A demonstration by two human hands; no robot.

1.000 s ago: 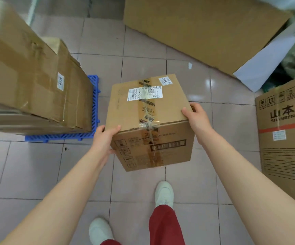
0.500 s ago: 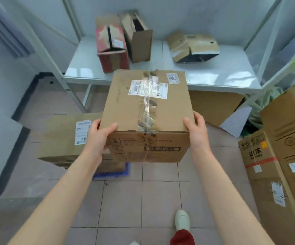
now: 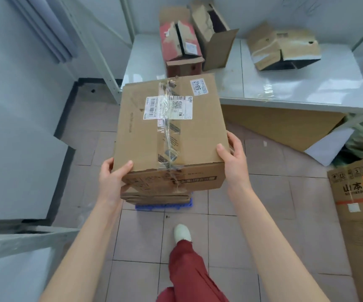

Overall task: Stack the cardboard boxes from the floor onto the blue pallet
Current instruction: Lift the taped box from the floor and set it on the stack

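I hold a taped cardboard box (image 3: 200, 131) with a white shipping label and a "5842" sticker. My left hand (image 3: 110, 182) grips its near left corner and my right hand (image 3: 235, 162) grips its near right side. The box sits directly over another cardboard box (image 3: 152, 198), of which only the front edge shows under it. Whether the two touch I cannot tell. Beneath them a strip of the blue pallet (image 3: 163, 206) shows on the tiled floor.
A white shelf (image 3: 306, 83) behind holds several torn boxes. A flat cardboard sheet (image 3: 285, 125) leans under it. A tall "山本" box (image 3: 359, 205) stands at the right. Grey panels (image 3: 13, 171) line the left. My foot (image 3: 182, 233) is near the pallet.
I have carried the box left and forward until it is over the box on the pallet. The view has swung left. Both hands keep their grip.
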